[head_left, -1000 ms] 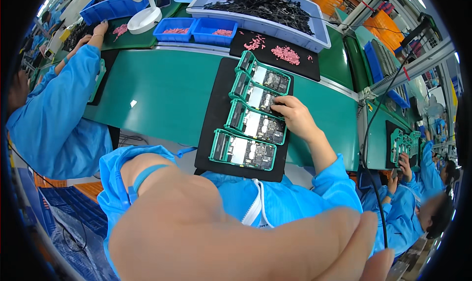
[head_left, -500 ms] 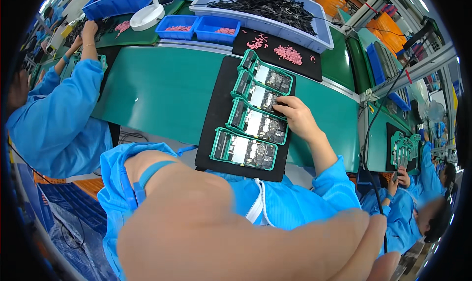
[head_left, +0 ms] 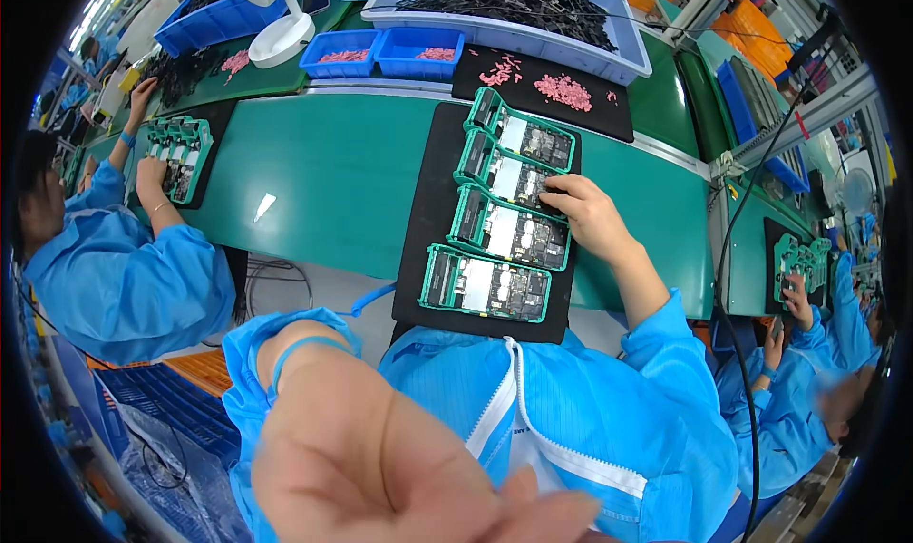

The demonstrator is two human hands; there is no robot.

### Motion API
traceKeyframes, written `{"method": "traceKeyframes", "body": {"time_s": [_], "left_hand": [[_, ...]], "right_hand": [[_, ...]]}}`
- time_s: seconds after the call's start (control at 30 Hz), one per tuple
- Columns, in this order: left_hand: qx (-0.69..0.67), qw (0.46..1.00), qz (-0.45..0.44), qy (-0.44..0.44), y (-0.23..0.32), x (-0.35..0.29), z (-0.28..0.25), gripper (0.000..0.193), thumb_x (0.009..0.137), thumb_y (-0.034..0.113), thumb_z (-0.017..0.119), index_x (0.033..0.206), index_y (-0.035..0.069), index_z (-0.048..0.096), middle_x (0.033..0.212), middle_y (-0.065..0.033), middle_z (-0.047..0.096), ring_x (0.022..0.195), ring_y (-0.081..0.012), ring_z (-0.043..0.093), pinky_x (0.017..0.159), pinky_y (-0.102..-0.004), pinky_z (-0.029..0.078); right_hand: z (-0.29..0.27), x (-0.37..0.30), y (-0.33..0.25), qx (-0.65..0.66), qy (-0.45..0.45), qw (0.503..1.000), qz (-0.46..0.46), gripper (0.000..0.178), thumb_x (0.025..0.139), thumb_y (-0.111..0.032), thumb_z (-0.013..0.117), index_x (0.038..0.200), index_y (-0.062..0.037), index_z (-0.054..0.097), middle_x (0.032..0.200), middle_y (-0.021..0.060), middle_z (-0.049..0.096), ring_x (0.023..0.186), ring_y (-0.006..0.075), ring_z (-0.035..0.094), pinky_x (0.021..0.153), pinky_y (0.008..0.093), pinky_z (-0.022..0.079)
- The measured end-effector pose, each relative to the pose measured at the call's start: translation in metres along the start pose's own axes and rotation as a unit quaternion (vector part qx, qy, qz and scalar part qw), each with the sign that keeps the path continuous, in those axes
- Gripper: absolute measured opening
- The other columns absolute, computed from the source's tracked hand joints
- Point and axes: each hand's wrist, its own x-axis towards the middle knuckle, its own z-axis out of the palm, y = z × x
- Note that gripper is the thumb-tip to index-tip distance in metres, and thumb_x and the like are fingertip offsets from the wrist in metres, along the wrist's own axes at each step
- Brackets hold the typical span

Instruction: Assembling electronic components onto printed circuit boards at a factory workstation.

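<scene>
While your left hand [head_left: 371, 457] fills the lower foreground, palm turned up and fingers blurred near the lower edge, you cannot tell from this view whether it grips anything. Just beyond it lies the front of your blue jacket [head_left: 609, 405], with its white zip. Past the jacket, a black mat [head_left: 425, 201] carries four green frames [head_left: 485, 284] in a column, each holding a circuit board with a pale metallic section. Your right hand [head_left: 592, 218], well apart from the left, reaches in from the right; its bent fingertips meet the board end of the second-farthest frame, though whether they pinch a part is hidden. Green bench surface [head_left: 323, 172] extends around the mat. Farther back, pink pieces [head_left: 563, 92] lie on a second black mat [head_left: 594, 129], to the right of two small blue bins, left [head_left: 338, 69] and right [head_left: 416, 69], which hold similar pieces. Behind these, a large pale bin [head_left: 533, 54] contains heaped black parts [head_left: 514, 6].
</scene>
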Motion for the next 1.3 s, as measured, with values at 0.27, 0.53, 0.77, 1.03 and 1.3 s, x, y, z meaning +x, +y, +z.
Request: {"method": "traceKeyframes", "body": {"time_s": [0.27,0.53,0.77,1.03,1.3], "left_hand": [[0.008,1.0,0.025,0.007,-0.015,-0.024,-0.001,0.033,0.079,0.001,0.055,0.101,0.024,0.066,0.093,-0.0033,0.063,0.079,-0.0195,0.056,0.071,-0.026,0.047],[0.12,0.959,-0.222,-0.128,-0.129,-0.109,0.01,0.014,0.066,-0.01,0.056,0.069,0.003,0.06,0.092,-0.0113,0.064,0.083,-0.0267,0.06,0.071,-0.0354,0.049],[0.092,0.868,-0.44,-0.21,-0.157,-0.225,0.018,0.012,0.073,-0.007,0.052,0.07,0.002,0.06,0.088,-0.011,0.065,0.081,-0.0267,0.062,0.07,-0.0341,0.049],[0.052,0.863,-0.473,-0.17,-0.159,-0.232,0.019,0.015,0.074,-0.008,0.049,0.073,0.0,0.062,0.085,-0.0099,0.065,0.073,-0.0217,0.062,0.062,-0.0305,0.048],[0.029,0.851,-0.503,-0.148,-0.161,-0.236,0.015,0.015,0.076,-0.008,0.049,0.074,-0.001,0.062,0.084,-0.0101,0.065,0.075,-0.0198,0.063,0.064,-0.0283,0.048]], "right_hand": [[-0.004,-0.004,-0.002,0.014,0.012,1.0,0.011,0.036,0.069,0.012,0.053,0.099,-0.0027,0.066,0.111,0.0122,0.062,0.103,0.0313,0.059,0.086,0.0377,0.051],[-0.001,-0.008,0.001,0.01,0.015,1.0,-0.002,0.029,0.07,0.006,0.058,0.098,-0.0012,0.065,0.11,0.0134,0.062,0.105,0.0304,0.058,0.088,0.0377,0.05],[-0.007,-0.004,-0.004,-0.053,-0.024,0.997,-0.041,0.03,0.069,0.004,0.06,0.098,-0.0019,0.066,0.111,0.0127,0.06,0.106,0.0296,0.057,0.085,0.0356,0.051],[-0.011,-0.001,-0.001,0.0,0.039,0.999,0.018,0.032,0.07,0.008,0.056,0.096,-0.006,0.068,0.115,0.0145,0.059,0.107,0.0327,0.056,0.09,0.038,0.048],[-0.012,0.017,0.005,0.02,0.093,0.995,0.021,0.029,0.066,0.01,0.059,0.084,-0.0094,0.07,0.088,0.0069,0.058,0.087,0.0265,0.057,0.074,0.0351,0.048]]}}
